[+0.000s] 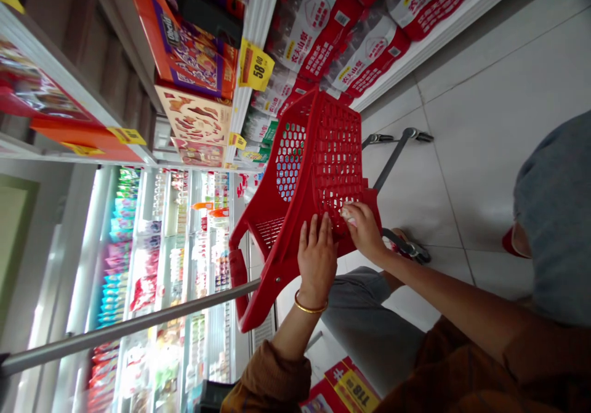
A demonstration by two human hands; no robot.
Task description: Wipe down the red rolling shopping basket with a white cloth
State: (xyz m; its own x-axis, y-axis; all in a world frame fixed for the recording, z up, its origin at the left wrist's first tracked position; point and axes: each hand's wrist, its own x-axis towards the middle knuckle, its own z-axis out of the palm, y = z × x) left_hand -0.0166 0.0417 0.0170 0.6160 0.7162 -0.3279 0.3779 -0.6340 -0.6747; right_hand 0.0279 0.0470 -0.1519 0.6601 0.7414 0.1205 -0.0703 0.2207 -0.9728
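A small red plastic shopping cart (339,142) with honeycomb and slatted sides fills the middle of the tilted head view. My left hand (318,253), wearing a gold bangle, lies with its fingers extended against the cart's side. Beside it, my right hand (367,231) pinches a small crumpled whitish wipe or tissue (348,214) at the slatted panel. Part of that wad is covered by the fingers, so its exact kind is unclear. A grey metal pole (138,327) runs from the cart's handle end toward the left edge.
Shrink-wrapped water bottles (318,25) and snack boxes (194,50) line the shelf along one side, near a yellow price tag (257,66). Lit refrigerated shelves (175,265) stand behind. Pale floor tiles (498,99) lie under the cart; grey-blue cloth (554,197) shows at right.
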